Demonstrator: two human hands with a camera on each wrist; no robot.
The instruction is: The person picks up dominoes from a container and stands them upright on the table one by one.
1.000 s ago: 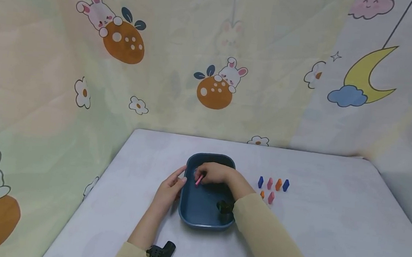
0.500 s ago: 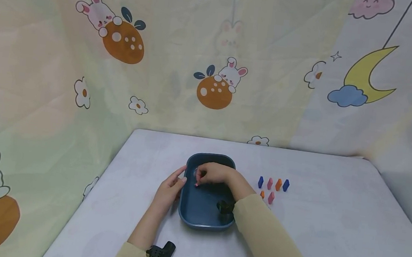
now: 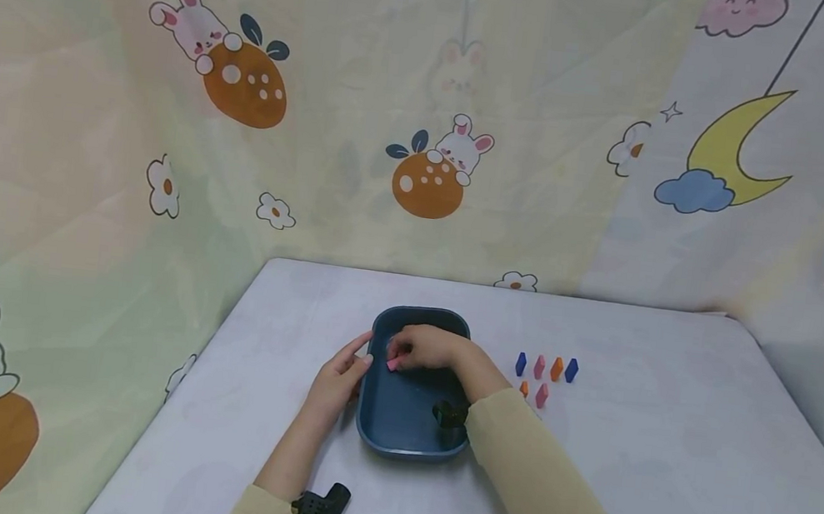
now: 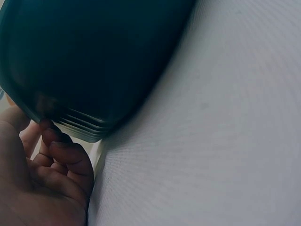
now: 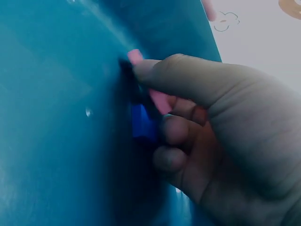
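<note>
A dark blue tray [image 3: 407, 445] lies on the table in the head view. My left hand [image 3: 336, 379] holds its left side; in the left wrist view the left hand's curled fingers [image 4: 70, 157] touch the ribbed outer wall. Inside the tray, my right hand [image 3: 428, 348] pinches a small pink block [image 3: 392, 364]. The right wrist view shows this pink block [image 5: 160, 101] crossing behind the thumb of the right hand [image 5: 225, 122], low over the tray floor. Beside it in the tray is a blue block [image 5: 143, 125], partly hidden by the fingers.
Right of the tray, several small blocks stand in two rows: blue [image 3: 520, 364], pink [image 3: 539, 367], orange [image 3: 557, 369] and another blue block [image 3: 572, 370] behind, orange [image 3: 524, 388] and pink [image 3: 542, 395] in front. A printed cloth [image 3: 536, 220] hangs behind the white table [image 3: 663, 451].
The pink block has turned in my right hand's fingers, from slanting downward to lying flatter near the tray floor. My left hand and the blocks on the table stay put.
</note>
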